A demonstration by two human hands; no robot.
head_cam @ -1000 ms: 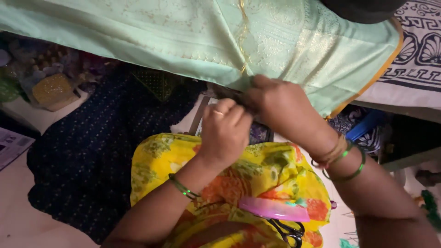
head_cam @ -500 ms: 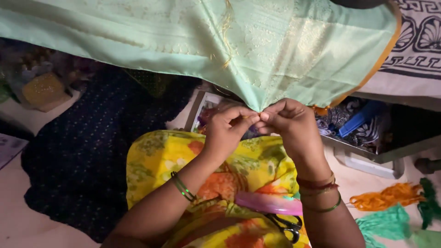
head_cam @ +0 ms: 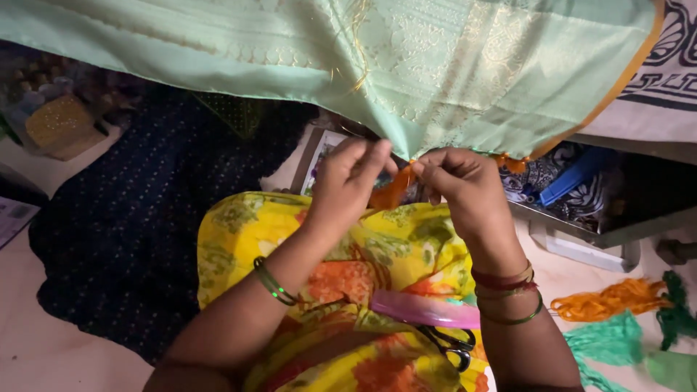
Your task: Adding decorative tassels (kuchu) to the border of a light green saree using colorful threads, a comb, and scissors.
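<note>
Orange tassel thread [head_cam: 392, 190] sat right at the lower edge of the pale green saree [head_cam: 450, 72], which hung across the top of the view. Both hands met there: the left hand [head_cam: 348, 185] had its fingers pinched narrow on the thread, and the right hand [head_cam: 461, 181] was pinching the fabric edge just beside it. Below, on the lap in yellow floral cloth [head_cam: 377, 261], lay a pink comb [head_cam: 425, 311] with black scissors [head_cam: 450, 341] touching it. Loose orange threads [head_cam: 610, 299] and green threads [head_cam: 610, 345] lay on the floor near the right edge.
</note>
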